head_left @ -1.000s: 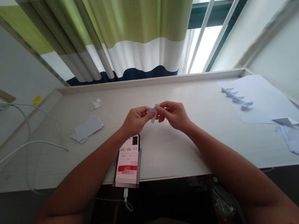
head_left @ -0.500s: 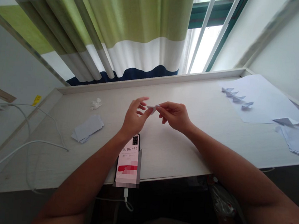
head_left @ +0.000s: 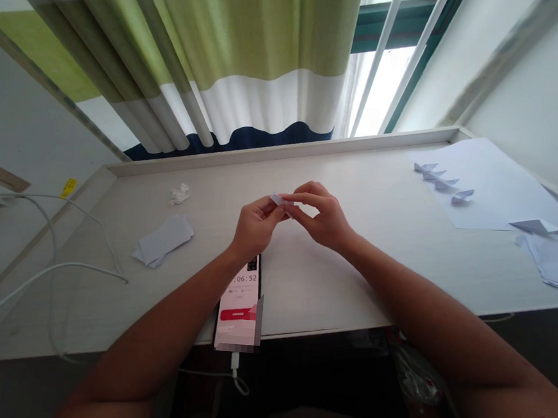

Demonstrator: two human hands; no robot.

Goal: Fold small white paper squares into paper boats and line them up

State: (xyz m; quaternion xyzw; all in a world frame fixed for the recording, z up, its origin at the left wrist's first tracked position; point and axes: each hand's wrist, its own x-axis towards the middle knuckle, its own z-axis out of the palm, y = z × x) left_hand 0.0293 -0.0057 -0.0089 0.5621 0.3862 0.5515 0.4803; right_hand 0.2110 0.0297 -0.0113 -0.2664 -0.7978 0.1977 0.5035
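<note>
A small folded piece of white paper [head_left: 278, 200] is held up over the middle of the desk, pinched between both hands. My left hand [head_left: 255, 225] is closed on its left side, thumb in front and fingers curled behind. From the right, my right hand [head_left: 324, 216] grips it with thumb and index finger, the other fingers bent above. Fingers cover much of the paper, so its full folded shape is hidden. Below my left wrist lies a phone [head_left: 240, 296] with a timer on its screen, partly covered by the forearm.
Several small folded paper boats [head_left: 462, 197] stand on a large white sheet [head_left: 494, 181] at the right. Beside it is a paper stack [head_left: 552, 263]. At the left lie paper slips [head_left: 163, 238], a crumpled tissue [head_left: 179, 194] and white cables [head_left: 52, 268]. The desk [head_left: 330, 290] has a raised back edge.
My left fingers, spread before, have closed around the paper. My right hand has shifted slightly left, and the paper has turned in the fingers.
</note>
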